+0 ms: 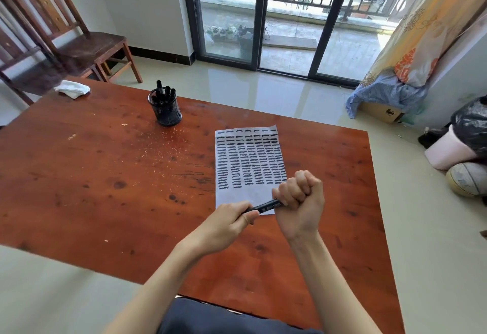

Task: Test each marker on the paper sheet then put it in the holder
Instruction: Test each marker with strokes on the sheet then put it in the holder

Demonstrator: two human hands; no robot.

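Note:
Both my hands hold one black marker [266, 206] level, just above the near edge of the paper sheet [250, 165]. My left hand [232, 221] pinches its left end between thumb and fingers. My right hand [300, 199] is a fist curled round its right end. The white sheet lies on the table and is covered with rows of short black strokes; its lower part is blank. A black mesh holder [166, 111] stands at the far side of the table, left of the sheet, with several black markers upright in it.
The red-brown wooden table [92, 175] carries a crumpled white tissue [72, 89] at its far left corner. Wooden chairs [87, 51] stand behind the table. Glass sliding doors, a curtain and floor clutter lie to the right.

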